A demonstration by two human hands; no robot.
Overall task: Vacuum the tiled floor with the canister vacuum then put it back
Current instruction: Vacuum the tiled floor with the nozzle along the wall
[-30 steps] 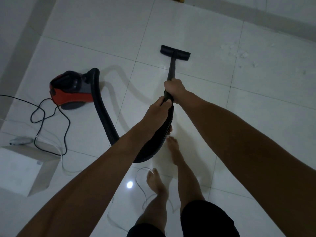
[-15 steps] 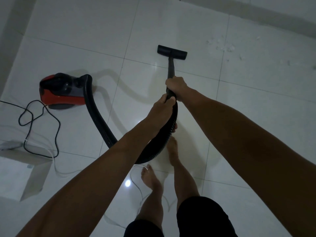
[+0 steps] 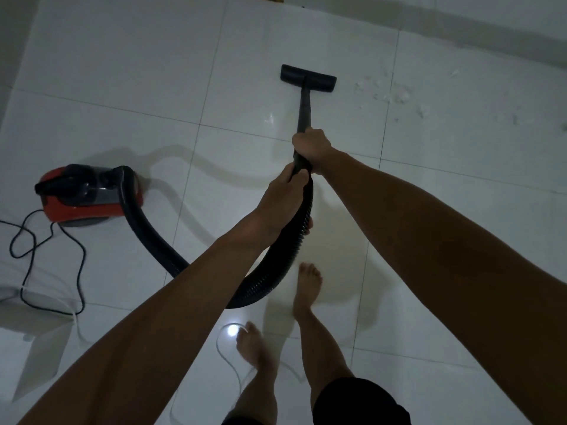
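Note:
A red and black canister vacuum (image 3: 82, 197) sits on the white tiled floor (image 3: 138, 72) at the left. Its ribbed black hose (image 3: 147, 231) curves down and back up to my hands. My left hand (image 3: 283, 204) grips the hose end just below my right hand (image 3: 311, 148), which holds the black wand (image 3: 303, 108). The flat floor nozzle (image 3: 307, 78) rests on a tile ahead of me. White debris (image 3: 389, 95) lies scattered to the right of the nozzle.
A black power cord (image 3: 46, 271) loops on the floor behind the canister. A white box-like object (image 3: 33, 348) stands at the lower left. A thin white cable (image 3: 227, 354) lies by my bare feet (image 3: 306, 286). A wall base (image 3: 460, 35) runs along the top right.
The nozzle has slid a little forward and to the right, closer to the white debris. My feet have stepped forward, and the canister has shifted slightly in view.

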